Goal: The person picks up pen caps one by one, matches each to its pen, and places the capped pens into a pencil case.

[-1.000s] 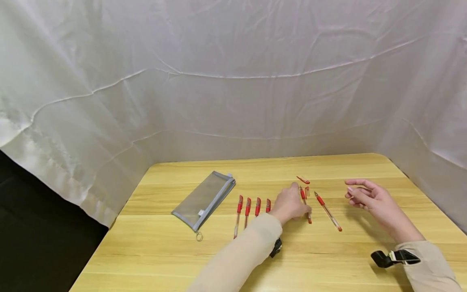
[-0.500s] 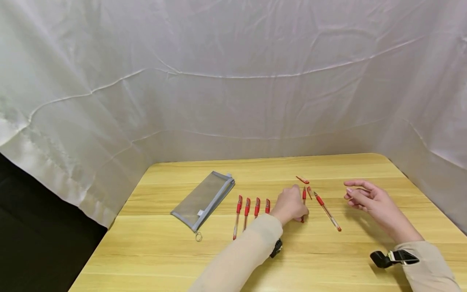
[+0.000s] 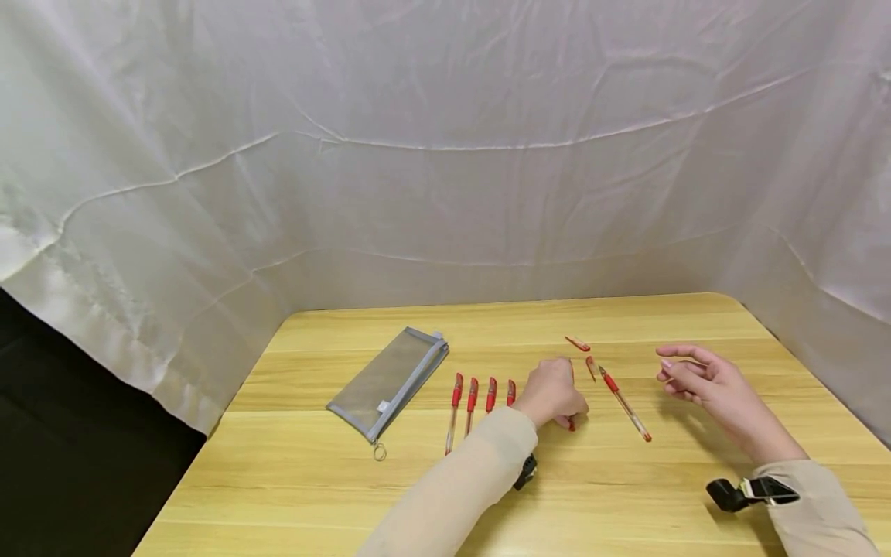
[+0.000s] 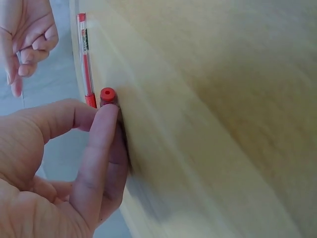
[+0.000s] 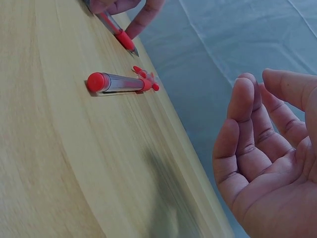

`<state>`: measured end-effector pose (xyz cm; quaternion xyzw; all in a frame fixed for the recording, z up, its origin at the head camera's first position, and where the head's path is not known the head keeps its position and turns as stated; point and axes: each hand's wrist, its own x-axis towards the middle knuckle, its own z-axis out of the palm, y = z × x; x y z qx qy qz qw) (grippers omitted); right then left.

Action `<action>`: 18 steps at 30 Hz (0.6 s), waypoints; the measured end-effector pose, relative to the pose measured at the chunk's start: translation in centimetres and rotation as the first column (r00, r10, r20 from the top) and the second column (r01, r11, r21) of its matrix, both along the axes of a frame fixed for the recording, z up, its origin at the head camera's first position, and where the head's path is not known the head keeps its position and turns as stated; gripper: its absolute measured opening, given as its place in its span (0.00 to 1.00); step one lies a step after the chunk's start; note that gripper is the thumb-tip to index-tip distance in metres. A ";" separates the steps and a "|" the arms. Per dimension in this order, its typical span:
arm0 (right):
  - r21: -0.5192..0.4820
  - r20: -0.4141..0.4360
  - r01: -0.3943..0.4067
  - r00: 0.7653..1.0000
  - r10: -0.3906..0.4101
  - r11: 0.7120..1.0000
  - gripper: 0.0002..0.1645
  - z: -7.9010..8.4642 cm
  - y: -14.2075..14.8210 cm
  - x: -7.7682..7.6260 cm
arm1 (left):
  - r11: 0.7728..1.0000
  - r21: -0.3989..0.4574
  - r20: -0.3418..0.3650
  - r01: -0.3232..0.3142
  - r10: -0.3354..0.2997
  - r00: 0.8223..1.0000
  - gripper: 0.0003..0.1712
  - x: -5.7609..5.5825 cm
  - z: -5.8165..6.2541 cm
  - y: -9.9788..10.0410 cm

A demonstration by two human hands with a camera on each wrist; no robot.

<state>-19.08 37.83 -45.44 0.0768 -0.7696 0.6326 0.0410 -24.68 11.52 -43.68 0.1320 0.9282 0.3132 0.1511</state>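
My left hand (image 3: 553,391) pinches an uncapped red gel pen (image 5: 113,25) between thumb and fingers, low over the table. Most of this pen is hidden by the hand in the head view; its bare tip shows in the right wrist view. To its right lies a second uncapped red gel pen (image 3: 626,402), tip pointing away. Two loose red pen caps lie beyond it, one cap (image 3: 591,367) close to that pen's tip and another cap (image 3: 578,343) farther back. Held above the table on the right, my right hand (image 3: 720,394) has loosely bent fingers with nothing in them.
Several capped red pens (image 3: 456,391) lie in a row left of my left hand, partly covered by the sleeve. A grey mesh zip pouch (image 3: 386,379) rests farther left on the wooden table (image 3: 278,480). A pale curtain (image 3: 487,201) hangs behind the table.
My left hand has taken hold of the uncapped pen and drawn it slightly left. The nearer loose cap shifted and turned a little beside it. My right hand stays in place.
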 end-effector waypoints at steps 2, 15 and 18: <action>0.000 0.004 0.001 1.000 -0.001 1.000 0.18 0.0 0.0 0.0 | 1.000 -0.018 0.005 -0.005 0.005 1.000 0.17 0.0 0.0 0.0; 0.032 0.022 0.002 1.000 -0.003 0.999 0.17 0.0 0.1 0.1 | 0.994 -0.112 0.044 0.015 -0.011 0.999 0.31 -0.1 0.5 -0.3; 0.034 0.028 0.007 1.000 -0.008 0.999 0.17 0.0 0.1 0.1 | 0.998 -0.060 0.083 0.022 -0.017 0.996 0.34 -0.3 0.4 -1.0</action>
